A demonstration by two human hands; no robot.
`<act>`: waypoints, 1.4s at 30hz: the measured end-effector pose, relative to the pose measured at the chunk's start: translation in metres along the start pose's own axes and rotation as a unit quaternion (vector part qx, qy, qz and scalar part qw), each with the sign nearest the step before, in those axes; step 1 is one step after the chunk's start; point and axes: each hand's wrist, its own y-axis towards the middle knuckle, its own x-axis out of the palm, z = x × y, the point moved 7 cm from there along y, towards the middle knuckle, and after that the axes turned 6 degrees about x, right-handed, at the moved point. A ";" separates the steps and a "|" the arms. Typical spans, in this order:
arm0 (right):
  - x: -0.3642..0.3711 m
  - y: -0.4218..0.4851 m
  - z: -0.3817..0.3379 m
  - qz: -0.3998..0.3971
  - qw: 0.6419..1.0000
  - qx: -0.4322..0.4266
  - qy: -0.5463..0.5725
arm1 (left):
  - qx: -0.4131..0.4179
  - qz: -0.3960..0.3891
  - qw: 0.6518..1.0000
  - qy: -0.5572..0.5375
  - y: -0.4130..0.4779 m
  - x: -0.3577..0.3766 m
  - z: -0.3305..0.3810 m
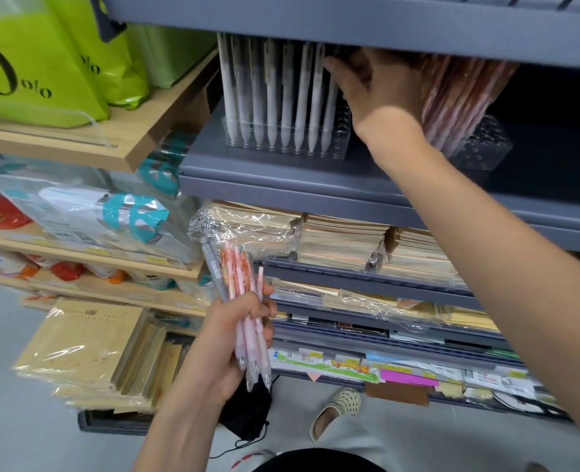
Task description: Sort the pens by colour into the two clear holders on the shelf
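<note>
- We are in a shop: grey metal shelving [281, 189] carries rows of identical pens [271, 97] standing in clear holders [338, 146].
- Shrink-wrapped notebook stacks [343, 243] fill the lower tiers, with paper labels [350, 364] along the near edge.
- On the left, wooden shelves [77, 144] hold green bags [26, 63] and packaged goods [87, 216].

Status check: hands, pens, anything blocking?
Left hand grips pink pens plus one grey pen. Right hand up between the holders, fingertips hidden under upper shelf. White pens in left holder, pink in right holder. Nothing blocking.
</note>
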 end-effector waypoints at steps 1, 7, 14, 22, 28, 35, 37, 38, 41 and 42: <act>-0.001 0.000 0.000 0.004 1.000 0.002 0.006 | 0.002 0.000 1.000 0.000 -0.001 0.000 0.000; -0.001 0.001 0.009 0.005 0.998 0.028 0.051 | 0.007 -0.004 1.000 0.001 -0.007 0.001 -0.003; -0.027 -0.033 0.025 0.018 0.965 0.066 0.251 | 0.008 -0.011 1.000 -0.005 -0.013 0.003 -0.006; -0.015 -0.127 0.033 -0.273 0.937 0.099 0.195 | 0.009 -0.121 0.992 0.032 -0.010 0.035 -0.007; -0.007 -0.172 0.039 -0.409 0.880 0.140 0.196 | -0.016 -0.164 0.986 0.034 -0.005 0.061 -0.019; -0.017 -0.176 0.063 -0.387 0.893 0.166 0.161 | -0.028 -0.159 0.987 0.023 0.004 0.085 -0.030; -0.022 -0.174 0.068 -0.374 0.894 0.174 0.173 | -0.014 -0.164 0.986 0.024 0.006 0.093 -0.031; -0.026 -0.173 0.069 -0.365 0.896 0.175 0.180 | -0.007 -0.166 0.986 0.022 0.007 0.097 -0.031; -0.039 -0.171 0.075 -0.340 0.892 0.197 0.225 | -0.010 -0.171 0.985 -0.004 0.009 0.110 -0.036; -0.043 -0.171 0.077 -0.333 0.889 0.203 0.238 | -0.017 -0.169 0.985 -0.015 0.010 0.115 -0.039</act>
